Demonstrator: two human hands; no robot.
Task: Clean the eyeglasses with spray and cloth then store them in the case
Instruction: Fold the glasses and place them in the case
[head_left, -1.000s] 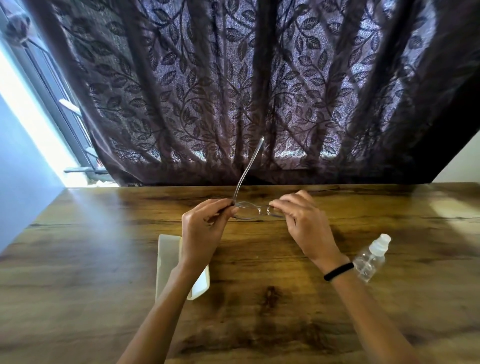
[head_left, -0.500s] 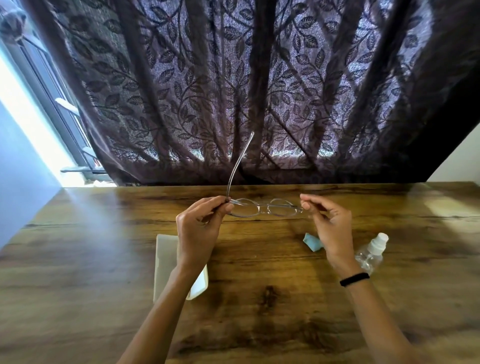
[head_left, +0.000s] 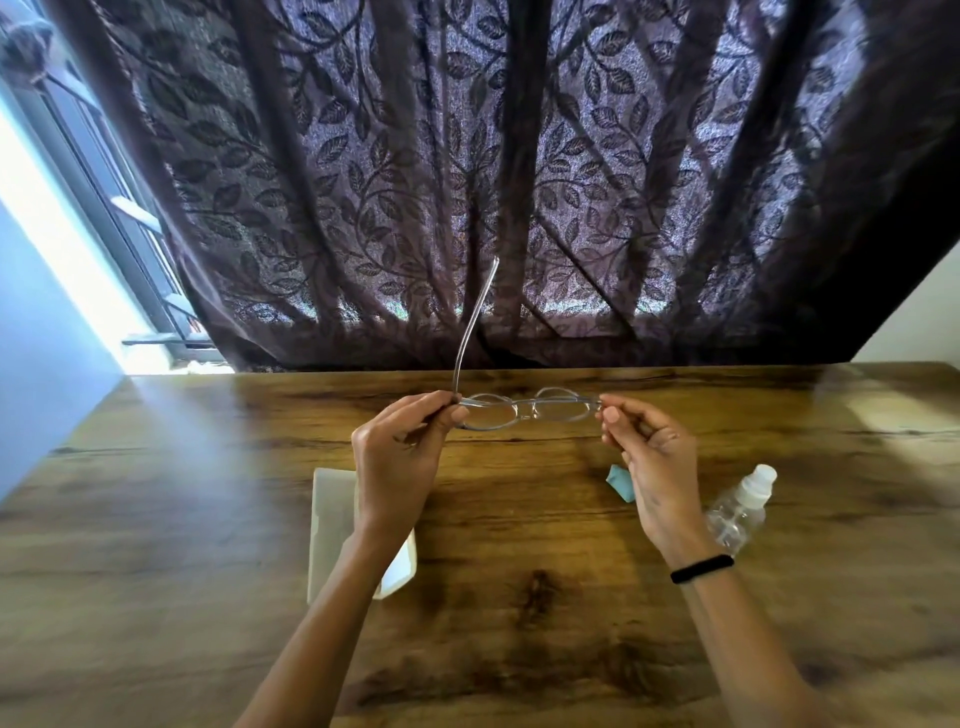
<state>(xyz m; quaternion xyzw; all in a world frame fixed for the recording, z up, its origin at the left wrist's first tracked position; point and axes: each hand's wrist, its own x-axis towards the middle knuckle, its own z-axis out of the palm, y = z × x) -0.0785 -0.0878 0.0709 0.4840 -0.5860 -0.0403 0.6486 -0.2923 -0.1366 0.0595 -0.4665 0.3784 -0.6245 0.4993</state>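
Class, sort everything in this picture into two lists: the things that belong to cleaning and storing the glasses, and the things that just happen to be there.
Belongs to the job:
eyeglasses, pinched at either end by the left hand and right hand; spray bottle; blue cloth; white case.

Just there:
curtain; window; black wristband; wooden table.

A wooden worktop (head_left: 519, 649) with dark grain and knots fills the view from 3 through 6 to 9 o'clock. At 12 o'clock, a dark curtain (head_left: 519, 182) patterned with leaves hangs down to its far edge. A window frame (head_left: 119, 208) shows bright at 10 o'clock, above a pale blue wall (head_left: 47, 332) at 9 o'clock.
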